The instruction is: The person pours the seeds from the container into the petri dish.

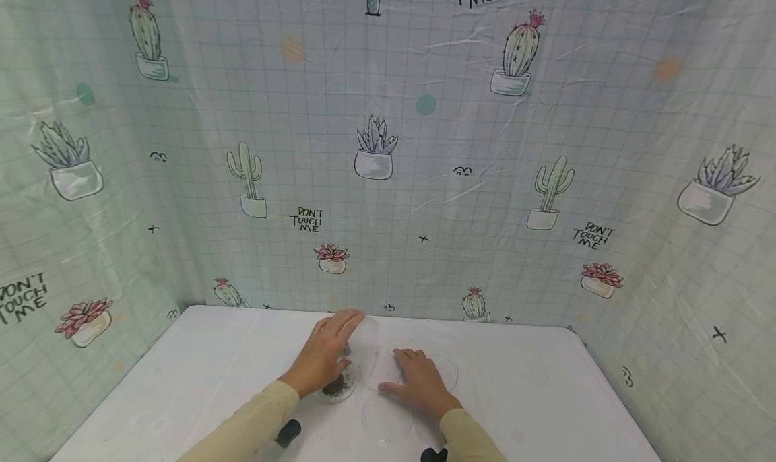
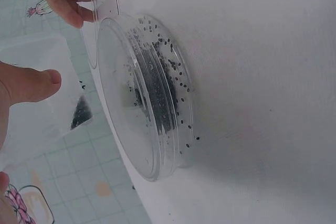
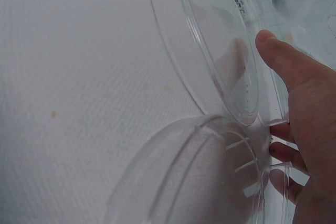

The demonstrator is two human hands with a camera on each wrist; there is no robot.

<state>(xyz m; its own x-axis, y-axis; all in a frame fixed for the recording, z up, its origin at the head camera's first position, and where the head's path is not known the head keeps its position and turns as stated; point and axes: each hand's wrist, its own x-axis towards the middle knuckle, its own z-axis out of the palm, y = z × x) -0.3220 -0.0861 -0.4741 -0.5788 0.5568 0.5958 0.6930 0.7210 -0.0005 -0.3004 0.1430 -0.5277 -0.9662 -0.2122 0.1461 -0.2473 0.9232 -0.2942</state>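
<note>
Clear bag [image 2: 39,116] in left hand [image 1: 324,354], near grain dish [image 2: 152,176]

Head view: white table [image 1: 533,401], with a cactus-print sheet [image 1: 418,206] behind it and at both sides. Left hand is raised above the grain dish, its thumb apart from the long fingers. Right hand [image 1: 424,384] is low, to the right of it. One clear dish [image 1: 388,421] lies nearer the person, another, the side dish [image 1: 447,369], just to the right of the right hand. Pale sleeves [image 1: 261,408] on both arms.

Left wrist view: left thumb lies flat against the bag; fingers mostly hidden behind or out of frame, bag pinched between. Bag hangs tilted, dark grains [image 2: 81,115] gathered in its lower corner. Grain dish rests on the table, more grains heaped inside and scattered toward its rim; a few on the tabletop. Whether a lid covers it, cannot tell.

Right wrist view: right thumb stretched out, well apart from the fingers, which bend behind clear plastic edges [image 3: 287,174]. Whether they pinch these or only touch, cannot tell.
</note>
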